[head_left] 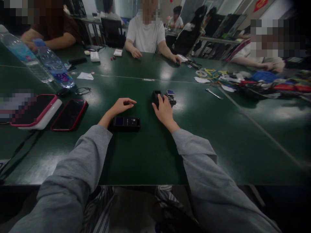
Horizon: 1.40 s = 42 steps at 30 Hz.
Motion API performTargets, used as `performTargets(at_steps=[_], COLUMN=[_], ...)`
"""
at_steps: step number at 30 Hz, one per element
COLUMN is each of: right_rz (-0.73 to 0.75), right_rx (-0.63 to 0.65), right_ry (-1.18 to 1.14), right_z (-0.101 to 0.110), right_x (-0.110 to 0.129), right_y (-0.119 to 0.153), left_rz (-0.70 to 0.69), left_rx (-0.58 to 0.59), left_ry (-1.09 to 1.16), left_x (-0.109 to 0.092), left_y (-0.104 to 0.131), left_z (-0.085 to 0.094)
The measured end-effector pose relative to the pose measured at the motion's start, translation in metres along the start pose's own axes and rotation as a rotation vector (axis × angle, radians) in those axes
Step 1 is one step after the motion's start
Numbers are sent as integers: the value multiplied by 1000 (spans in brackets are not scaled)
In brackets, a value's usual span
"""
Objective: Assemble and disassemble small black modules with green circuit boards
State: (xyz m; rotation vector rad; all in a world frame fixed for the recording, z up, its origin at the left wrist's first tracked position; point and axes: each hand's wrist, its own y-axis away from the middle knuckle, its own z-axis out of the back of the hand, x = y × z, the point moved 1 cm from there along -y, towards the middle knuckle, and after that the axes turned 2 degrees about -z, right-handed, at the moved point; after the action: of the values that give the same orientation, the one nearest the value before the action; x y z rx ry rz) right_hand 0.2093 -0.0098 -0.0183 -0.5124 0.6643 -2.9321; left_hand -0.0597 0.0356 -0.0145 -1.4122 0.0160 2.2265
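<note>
Resting over a black case (156,94), the right hand (165,111) has its fingers bent and a little spread across the near part and top of it; whether its grip is closed on the case or only touching, I cannot tell. The case is on the dark green bench (145,155), ahead and slightly right of the middle. Just beside its right side is a small electronic module (170,93) with a square lit face, partly hidden by the fingers.

The left hand (123,105) hovers with its grip empty, fingers bent loosely and a gap between thumb and forefinger. Nearest to it is a black device (126,124), lying flat just on the near side of the hand, its small screen and buttons facing up.

Well to the left of that lies a red-edged phone (69,115), with a second, pink-edged phone (35,110) on a white item (50,116) beyond it. Two plastic bottles (57,69) are behind them. A wrench (214,94) lies to the right, near a heap of cables (218,77). Across the bench sits a person (145,35) in a white shirt.
</note>
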Motion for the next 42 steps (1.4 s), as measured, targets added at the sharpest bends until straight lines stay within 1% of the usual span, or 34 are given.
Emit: performTargets(at_steps=[2,5,7,10,12,14,16,17,19,23,26,29,31,33,35,38,40,42], right_rz=[21,52,88,173,286,432,539,565,591,668,702,692,644,543,403,232,185,189], right_rx=[-44,-117,-161,-191,-135,-9,117,158,194,216,242,248,229,194,144,76,53,61], right_ry=[13,-18,-95,-306,-461,-573,-625,-631,-612,-504,-450,-388,-308,-221,-157,-133,-148,-169], right_z=[1,9,17,26,27,25,25,25,27,31,30,26,22,19,15,12,12,12], right_x=[0,5,14,39,60,79,92,96,100,100,101,101,96,87,74,57,52,53], right_y=[0,0,4,18,31,43,53,56,59,60,62,60,56,48,40,32,30,31], left_rz=[3,16,27,25,10,1,1,1,-5,-5,29,70,100,127,151,171,158,123], left_rx=[0,0,-4,-18,-20,-25,-46,-60,-84,-112,-181,-270,-328,-380,-412,-398,-369,-333], left_ry=[8,-4,-19,-2,36,75,108,121,147,205,251,289,310,341,371,361,320,269], left_x=[-1,-1,-1,-1,0,0,1,2,4,9,11,11,11,10,9,6,4,3], left_y=[1,1,0,0,0,0,0,0,-1,-3,-5,-6,-6,-6,-5,-3,-2,-2], left_z=[0,0,0,-1,-1,-1,-1,-1,-1,0,1,5,7,9,10,9,8,6])
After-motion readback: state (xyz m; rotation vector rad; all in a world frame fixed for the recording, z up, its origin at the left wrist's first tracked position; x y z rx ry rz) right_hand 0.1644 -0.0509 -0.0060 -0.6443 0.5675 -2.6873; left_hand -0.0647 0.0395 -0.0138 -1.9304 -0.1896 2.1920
